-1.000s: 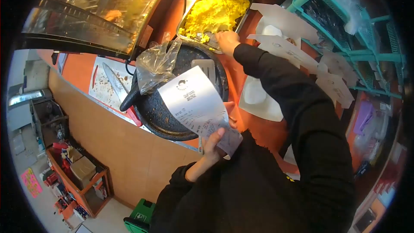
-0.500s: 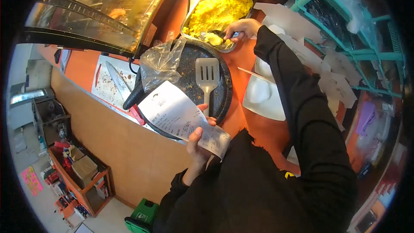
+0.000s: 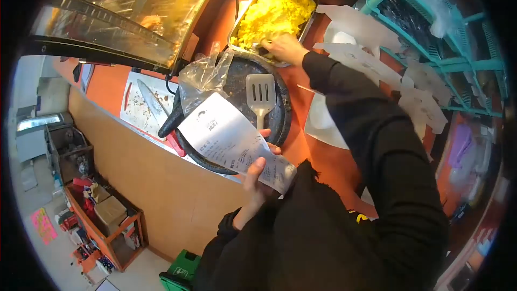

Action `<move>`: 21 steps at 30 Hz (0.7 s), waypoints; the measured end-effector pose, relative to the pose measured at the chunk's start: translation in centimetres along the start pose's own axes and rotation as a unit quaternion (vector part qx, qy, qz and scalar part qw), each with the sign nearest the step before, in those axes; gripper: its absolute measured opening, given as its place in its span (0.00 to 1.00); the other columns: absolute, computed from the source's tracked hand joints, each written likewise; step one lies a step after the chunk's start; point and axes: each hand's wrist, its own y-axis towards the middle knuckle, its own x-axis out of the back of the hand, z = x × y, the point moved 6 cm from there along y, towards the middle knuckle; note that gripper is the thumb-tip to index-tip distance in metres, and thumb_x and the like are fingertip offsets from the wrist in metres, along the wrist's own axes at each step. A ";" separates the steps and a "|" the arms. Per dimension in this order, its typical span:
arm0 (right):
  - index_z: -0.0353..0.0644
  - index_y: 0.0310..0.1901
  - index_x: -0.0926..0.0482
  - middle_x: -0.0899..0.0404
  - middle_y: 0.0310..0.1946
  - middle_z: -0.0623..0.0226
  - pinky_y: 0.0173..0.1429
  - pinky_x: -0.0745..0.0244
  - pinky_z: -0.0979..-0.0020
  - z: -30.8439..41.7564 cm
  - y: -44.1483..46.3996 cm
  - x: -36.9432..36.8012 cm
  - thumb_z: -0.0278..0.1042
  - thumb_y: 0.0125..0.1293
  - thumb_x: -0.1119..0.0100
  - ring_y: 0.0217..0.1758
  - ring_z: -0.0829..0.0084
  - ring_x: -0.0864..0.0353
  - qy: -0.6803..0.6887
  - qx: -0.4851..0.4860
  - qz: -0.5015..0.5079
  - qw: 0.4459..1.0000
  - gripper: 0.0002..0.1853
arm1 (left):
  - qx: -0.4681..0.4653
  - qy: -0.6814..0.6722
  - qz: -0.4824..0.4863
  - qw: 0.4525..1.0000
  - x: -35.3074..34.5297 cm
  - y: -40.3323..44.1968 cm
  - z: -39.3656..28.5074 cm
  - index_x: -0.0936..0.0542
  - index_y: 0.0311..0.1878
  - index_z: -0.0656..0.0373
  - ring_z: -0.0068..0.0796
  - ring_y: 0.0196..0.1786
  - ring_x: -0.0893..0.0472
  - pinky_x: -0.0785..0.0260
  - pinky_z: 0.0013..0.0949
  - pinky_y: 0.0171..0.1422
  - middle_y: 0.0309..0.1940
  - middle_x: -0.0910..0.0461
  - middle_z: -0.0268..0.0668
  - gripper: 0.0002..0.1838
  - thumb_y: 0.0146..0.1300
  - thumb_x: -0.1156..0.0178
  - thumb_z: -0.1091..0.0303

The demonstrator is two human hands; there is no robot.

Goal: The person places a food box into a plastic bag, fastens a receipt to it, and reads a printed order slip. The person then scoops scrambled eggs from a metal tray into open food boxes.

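My left hand (image 3: 257,175) pinches a long printed paper receipt (image 3: 231,137) between thumb and fingers, above the near edge of a black speckled pan (image 3: 237,75). Its fingertips are close to the handle of a slotted spatula (image 3: 260,91) lying on the pan; whether they touch cannot be told. At the near end of a metal tray (image 3: 232,40) heaped with crumbly yellow food (image 3: 277,13), my right hand (image 3: 288,48) is closed around a spoon, mostly hidden by the fingers and the food.
A clear plastic bag (image 3: 202,83) lies over the pan's left side. Farther left, a knife (image 3: 152,99) rests on a white cutting board (image 3: 134,110). White dishes (image 3: 323,124) sit under my right forearm. A lit glass cabinet (image 3: 129,11) and a teal rack (image 3: 436,48) flank the counter.
My right hand has moved left and slightly down, with the spoon now lower in the yellow food. My left hand has shifted slightly right with the receipt.
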 end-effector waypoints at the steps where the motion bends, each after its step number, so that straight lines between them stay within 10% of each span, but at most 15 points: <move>1: 0.49 0.38 0.28 0.25 0.20 0.65 0.24 0.33 0.66 -0.3 -0.5 0.4 0.38 0.53 0.51 0.22 0.67 0.24 0.008 0.041 0.022 0.999 0.10 | 0.001 -0.001 -0.003 1.000 0.3 0.0 0.1 0.37 0.52 0.67 0.28 0.37 0.27 0.33 0.28 0.42 0.31 0.28 0.40 0.29 0.47 0.47 0.62; 10: 0.44 0.23 0.20 0.22 0.24 0.61 0.31 0.30 0.65 -0.6 1.1 -0.1 0.36 0.44 0.44 0.29 0.65 0.22 -0.011 0.036 0.266 0.963 0.07 | -0.016 -0.019 -0.013 1.000 0.4 0.9 0.7 0.36 0.50 0.67 0.29 0.38 0.27 0.32 0.30 0.40 0.33 0.28 0.41 0.29 0.45 0.44 0.61; 15: 0.39 0.22 0.23 0.26 0.16 0.64 0.23 0.34 0.66 -4.8 1.4 -3.2 0.40 0.47 0.39 0.19 0.68 0.27 0.265 -0.107 0.423 0.860 0.11 | -0.026 -0.017 -0.040 0.999 2.1 0.8 0.7 0.36 0.48 0.67 0.29 0.38 0.27 0.32 0.31 0.39 0.39 0.30 0.43 0.29 0.43 0.44 0.61; 17: 0.42 0.22 0.25 0.29 0.13 0.70 0.16 0.40 0.71 -5.1 -0.3 -4.1 0.38 0.52 0.42 0.12 0.76 0.34 0.364 -0.190 0.574 0.709 0.09 | -0.037 -0.019 -0.058 0.997 2.6 0.8 0.7 0.35 0.48 0.67 0.30 0.38 0.27 0.32 0.31 0.39 0.39 0.30 0.43 0.29 0.43 0.44 0.61; 21: 0.45 0.28 0.27 0.31 0.10 0.73 0.10 0.49 0.82 -5.9 -1.9 -3.2 0.38 0.55 0.44 0.06 0.84 0.41 0.550 -0.262 0.498 0.617 0.07 | -0.033 -0.010 -0.076 0.997 2.4 0.6 0.2 0.35 0.48 0.66 0.30 0.37 0.27 0.32 0.31 0.40 0.38 0.30 0.43 0.29 0.43 0.44 0.60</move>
